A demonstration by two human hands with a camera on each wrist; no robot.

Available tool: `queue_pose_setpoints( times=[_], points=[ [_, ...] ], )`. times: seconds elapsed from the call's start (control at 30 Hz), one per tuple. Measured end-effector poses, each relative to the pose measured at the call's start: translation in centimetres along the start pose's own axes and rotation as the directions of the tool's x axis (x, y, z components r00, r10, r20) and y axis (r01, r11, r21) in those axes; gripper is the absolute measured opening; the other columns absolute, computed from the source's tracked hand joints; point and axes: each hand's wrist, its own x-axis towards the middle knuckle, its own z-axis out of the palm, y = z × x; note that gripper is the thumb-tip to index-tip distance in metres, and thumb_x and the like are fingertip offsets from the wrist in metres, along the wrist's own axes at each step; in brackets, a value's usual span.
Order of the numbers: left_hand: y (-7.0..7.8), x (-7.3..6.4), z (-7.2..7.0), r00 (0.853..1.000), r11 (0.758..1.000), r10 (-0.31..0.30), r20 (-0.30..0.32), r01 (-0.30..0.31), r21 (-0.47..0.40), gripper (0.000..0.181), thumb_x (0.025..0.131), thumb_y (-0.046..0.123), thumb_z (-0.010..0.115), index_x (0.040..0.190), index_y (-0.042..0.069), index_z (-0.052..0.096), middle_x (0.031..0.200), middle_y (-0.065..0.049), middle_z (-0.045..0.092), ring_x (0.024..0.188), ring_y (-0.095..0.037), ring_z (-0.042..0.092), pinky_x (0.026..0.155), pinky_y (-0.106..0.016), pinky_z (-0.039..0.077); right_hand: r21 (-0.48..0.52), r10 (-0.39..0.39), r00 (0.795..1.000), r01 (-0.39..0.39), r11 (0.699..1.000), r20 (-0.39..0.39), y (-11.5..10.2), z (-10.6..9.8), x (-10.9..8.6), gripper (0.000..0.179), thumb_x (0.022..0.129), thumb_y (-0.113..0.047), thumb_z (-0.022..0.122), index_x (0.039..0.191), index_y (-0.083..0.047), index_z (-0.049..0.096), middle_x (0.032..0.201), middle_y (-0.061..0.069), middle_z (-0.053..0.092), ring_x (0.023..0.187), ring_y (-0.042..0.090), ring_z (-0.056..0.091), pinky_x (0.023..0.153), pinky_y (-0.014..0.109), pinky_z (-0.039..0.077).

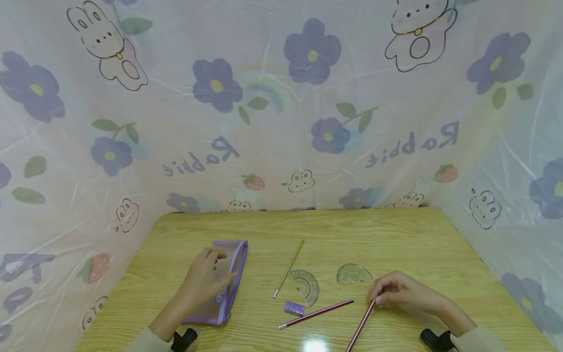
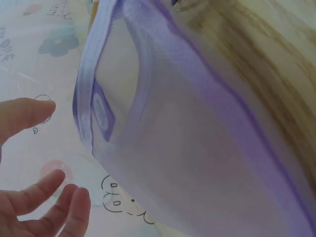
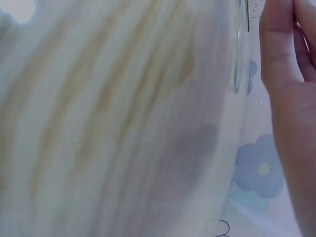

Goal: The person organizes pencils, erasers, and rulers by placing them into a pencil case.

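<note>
A see-through pencil case (image 1: 206, 313) with purple trim lies at the left of the table in the head view. Over it is my left hand (image 1: 204, 278), its thumb and fingers spread apart. In the left wrist view the pencil case (image 2: 187, 148) fills most of the picture, and the fingers (image 2: 42, 192) stand beside its zip edge with nothing between them. On the right, my right hand (image 1: 406, 293) pinches the upper end of a dark red pencil (image 1: 362, 325), which slants down past the bottom of the head view. The right wrist view hides this pencil.
A second dark red pencil (image 1: 321, 312) lies beside a purple eraser (image 1: 294, 308). Behind them are a clear protractor (image 1: 308, 286) and a yellow pencil (image 1: 289, 269). Another protractor (image 1: 353, 275) lies close to the right hand. A patterned curtain (image 1: 272, 161) encloses the wooden table (image 1: 396, 234).
</note>
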Motion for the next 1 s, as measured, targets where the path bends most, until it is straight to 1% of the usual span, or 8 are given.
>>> queue_pose_setpoints(
  times=[0.1,0.23,0.3,0.47,0.6,0.77,0.9,1.0],
  points=[
    [0.2,0.1,0.1,1.000,1.000,-0.025,0.012,0.025,-0.008,0.045,0.076,0.022,0.088,0.106,0.002,0.061,0.099,-0.007,0.057,0.082,-0.018,0.058,0.070,-0.029,0.053,-0.005,0.017,0.999,-0.017,1.000,-0.031,-0.3,0.1,-0.3,0.019,0.097,0.014,0.049,0.109,0.015,0.064,0.109,0.032,0.063,0.097,0.022,0.066,0.079,0.035,0.057],
    [0.4,0.3,0.1,0.998,0.998,-0.056,0.036,0.057,-0.012,0.040,0.077,0.022,0.087,0.099,0.004,0.059,0.091,-0.005,0.054,0.076,-0.014,0.053,0.065,-0.026,0.050,-0.062,-0.010,0.997,0.005,0.998,-0.070,-0.4,0.0,-0.8,0.020,0.096,0.014,0.051,0.110,0.012,0.065,0.109,0.030,0.064,0.094,0.021,0.067,0.077,0.036,0.058],
    [0.5,0.4,0.1,0.996,0.997,-0.075,0.053,0.076,-0.012,0.039,0.078,0.022,0.086,0.097,0.005,0.058,0.088,-0.004,0.053,0.075,-0.013,0.050,0.063,-0.025,0.047,-0.076,-0.007,0.995,0.000,0.997,-0.096,-0.4,-0.1,-1.2,0.021,0.096,0.014,0.051,0.110,0.011,0.066,0.110,0.029,0.064,0.095,0.020,0.067,0.076,0.036,0.058],
    [0.6,0.6,0.4,0.990,0.994,-0.111,0.084,0.112,0.001,0.038,0.078,0.023,0.086,0.095,0.005,0.057,0.086,-0.004,0.051,0.074,-0.012,0.046,0.061,-0.026,0.043,-0.067,0.017,0.989,-0.027,0.997,-0.145,-0.4,-0.2,-2.0,0.023,0.097,0.014,0.049,0.112,0.010,0.066,0.113,0.027,0.063,0.098,0.019,0.066,0.077,0.035,0.058],
    [0.6,0.7,0.6,0.992,0.995,-0.096,0.079,0.095,0.014,0.039,0.076,0.020,0.087,0.092,0.005,0.055,0.084,-0.005,0.049,0.071,-0.013,0.044,0.059,-0.025,0.041,-0.047,0.017,0.980,-0.026,0.999,-0.196,-0.7,-0.1,-2.4,0.023,0.098,0.013,0.049,0.113,0.010,0.066,0.114,0.024,0.064,0.098,0.021,0.067,0.078,0.036,0.058],
    [0.6,0.7,0.9,0.997,0.998,-0.059,0.059,0.057,0.027,0.039,0.074,0.017,0.088,0.089,0.005,0.053,0.080,-0.003,0.046,0.069,-0.012,0.042,0.057,-0.025,0.040,0.028,0.059,0.960,-0.053,0.998,-0.275,-1.1,0.2,-3.0,0.022,0.098,0.012,0.050,0.113,0.011,0.066,0.117,0.022,0.065,0.099,0.019,0.068,0.081,0.034,0.058],
    [0.6,0.8,1.1,0.997,0.998,-0.048,0.061,0.045,0.045,0.038,0.075,0.017,0.087,0.089,0.004,0.054,0.080,-0.001,0.045,0.068,-0.012,0.042,0.058,-0.024,0.040,0.067,0.088,0.945,-0.070,0.995,-0.315,-1.2,0.4,-3.4,0.023,0.098,0.012,0.050,0.112,0.009,0.068,0.117,0.017,0.066,0.100,0.016,0.068,0.083,0.032,0.057],
    [0.7,0.9,1.1,0.997,0.998,-0.043,0.058,0.041,0.049,0.036,0.075,0.015,0.086,0.087,0.004,0.054,0.078,0.000,0.044,0.067,-0.012,0.041,0.057,-0.025,0.039,0.046,0.080,0.936,-0.068,0.997,-0.344,-1.2,0.7,-3.6,0.021,0.098,0.011,0.051,0.109,0.010,0.068,0.115,0.014,0.067,0.101,0.014,0.067,0.084,0.030,0.057]
  ],
)
